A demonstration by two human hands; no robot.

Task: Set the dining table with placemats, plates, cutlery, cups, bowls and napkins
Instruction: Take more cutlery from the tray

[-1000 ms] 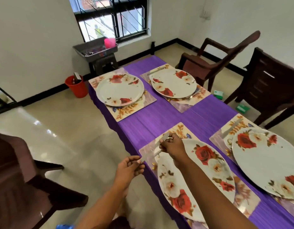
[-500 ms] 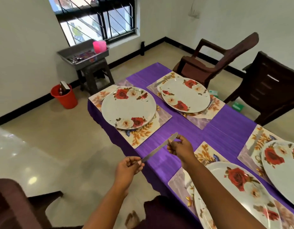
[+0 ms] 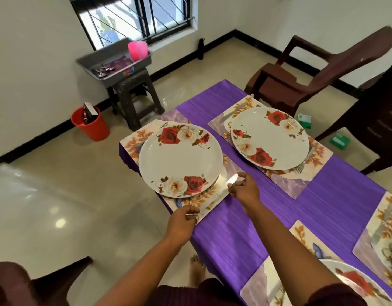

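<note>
Both hands hold one knife [image 3: 221, 189] over the placemat [image 3: 209, 200]: left hand [image 3: 183, 219] pinches the handle, right hand [image 3: 243, 189] the blade.

A dark stool [image 3: 135, 96] stands under the barred window [image 3: 133, 16]. Left of the stool, a red bucket [image 3: 91, 124] sits on the floor by the wall. Right of the stool, a small black bottle [image 3: 201, 48] stands at the skirting, and farther right a brown chair [image 3: 311, 76], with two green packets [image 3: 339, 141] on the floor near it.
</note>
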